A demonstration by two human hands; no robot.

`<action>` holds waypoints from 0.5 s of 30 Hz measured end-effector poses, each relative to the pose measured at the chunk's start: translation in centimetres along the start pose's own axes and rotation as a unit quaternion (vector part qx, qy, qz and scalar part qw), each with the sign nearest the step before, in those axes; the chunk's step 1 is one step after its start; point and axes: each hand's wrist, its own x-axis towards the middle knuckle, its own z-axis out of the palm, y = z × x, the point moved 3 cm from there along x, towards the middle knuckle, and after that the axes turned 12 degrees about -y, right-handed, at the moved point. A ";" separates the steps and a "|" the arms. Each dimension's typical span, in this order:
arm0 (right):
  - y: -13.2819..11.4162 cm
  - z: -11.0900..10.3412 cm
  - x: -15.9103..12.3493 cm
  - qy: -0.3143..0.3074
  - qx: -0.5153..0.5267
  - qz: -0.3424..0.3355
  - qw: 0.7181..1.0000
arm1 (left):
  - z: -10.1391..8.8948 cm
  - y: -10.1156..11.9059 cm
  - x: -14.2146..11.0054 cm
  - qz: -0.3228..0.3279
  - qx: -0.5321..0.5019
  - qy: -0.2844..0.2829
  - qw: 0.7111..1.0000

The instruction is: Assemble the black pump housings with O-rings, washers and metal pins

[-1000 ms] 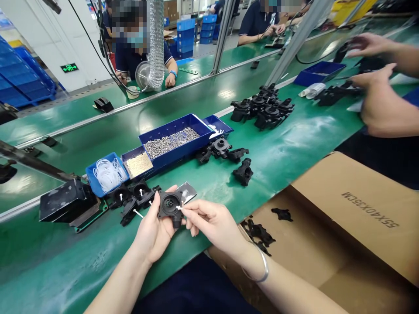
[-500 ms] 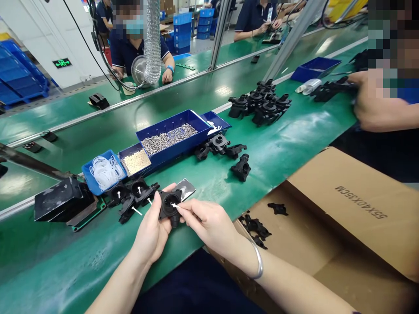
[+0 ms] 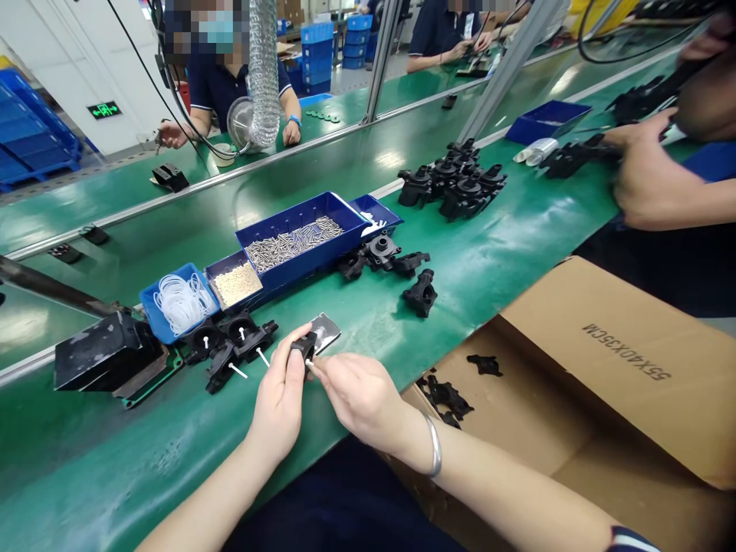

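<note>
My left hand [image 3: 283,402] is closed around a black plastic housing [image 3: 303,346], held edge-on above the green belt [image 3: 143,452]. My right hand [image 3: 352,395] pinches a small white pin [image 3: 309,362] against the housing's face. Just left of my hands lie several black housings with white pins [image 3: 230,345] standing in them. A small shiny bag [image 3: 325,331] lies behind the held housing.
Blue trays hold white rings [image 3: 181,300], small pale parts [image 3: 237,282] and metal pins [image 3: 293,239]. Loose black housings [image 3: 382,257] and a pile of them [image 3: 454,184] lie farther right. An open cardboard box [image 3: 603,360] stands at my right. A co-worker's hands [image 3: 647,180] work at the right.
My left hand has turned the housing from face-up to edge-on, and my right hand has followed with the white pin pressed to it.
</note>
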 end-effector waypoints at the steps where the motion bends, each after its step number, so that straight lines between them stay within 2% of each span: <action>1: 0.2 0.2 0.0 0.000 0.006 0.001 1.000 | 0.1 -0.1 0.1 0.001 -0.001 0.000 1.000; 4: 1.1 0.6 0.2 -0.019 0.034 0.016 0.999 | 0.3 -0.7 0.2 -0.010 0.008 0.000 1.000; 6: 1.6 0.7 0.3 -0.056 0.063 0.015 0.996 | 0.0 -1.1 -0.1 -0.023 0.031 -0.014 0.999; 10: 2.6 -0.1 0.4 -0.133 0.173 0.023 0.976 | -1.9 -1.6 -2.2 -0.026 0.129 -0.034 0.991; 13: 4.5 -1.8 0.2 -0.120 0.238 0.091 0.960 | -4.3 -2.2 -4.3 0.000 0.223 0.010 0.975; 15: 6.3 -3.1 0.4 -0.094 0.250 0.136 0.954 | -5.6 -3.1 -5.2 0.029 0.304 0.035 0.952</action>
